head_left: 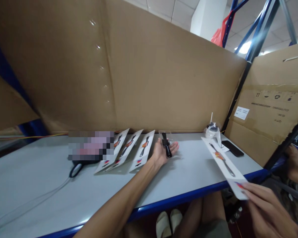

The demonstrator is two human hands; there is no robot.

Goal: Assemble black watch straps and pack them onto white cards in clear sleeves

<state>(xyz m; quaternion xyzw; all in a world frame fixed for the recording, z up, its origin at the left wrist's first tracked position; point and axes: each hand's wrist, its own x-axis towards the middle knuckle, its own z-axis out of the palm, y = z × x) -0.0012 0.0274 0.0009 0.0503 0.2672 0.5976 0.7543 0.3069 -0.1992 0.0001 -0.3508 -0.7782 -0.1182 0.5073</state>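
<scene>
Card (224,165), white, flat and long, was pinched by the right hand (268,205) over the smooth grey desk (181,172). Glossy black tool (167,148) in clear plastic was carried on the left hand (160,153), its fingers spread apart, beside three similar cards (127,150).

Tabletop (186,172): free lane between left hand (160,152) and held card (220,158)
Left side: 3 cards (142,150) just beside that hand
Back: cardboard wall (163,76) bars the way
Right corner: phone (233,148), plastic-wrapped item (212,130) near the held card's far end
</scene>
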